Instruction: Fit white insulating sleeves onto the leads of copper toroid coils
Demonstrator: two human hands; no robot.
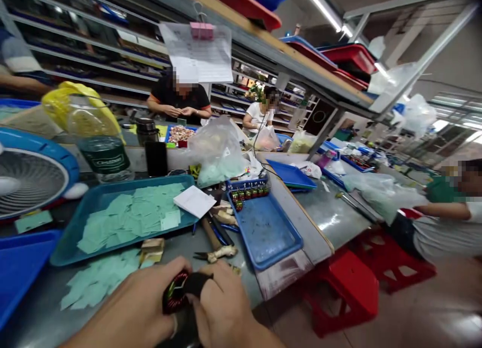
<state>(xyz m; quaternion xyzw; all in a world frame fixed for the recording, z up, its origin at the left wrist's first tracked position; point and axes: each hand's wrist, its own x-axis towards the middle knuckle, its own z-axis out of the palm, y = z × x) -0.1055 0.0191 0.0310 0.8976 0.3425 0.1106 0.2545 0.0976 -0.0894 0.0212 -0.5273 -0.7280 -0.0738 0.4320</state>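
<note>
Grip of the left hand encloses a wire coil near the tabletop, right hand closed on a dark object beside it; uneven pressure could dislodge the coil.

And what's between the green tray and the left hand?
In the head view, loose green cards and a small tan block lie between the tray and left hand.
</note>
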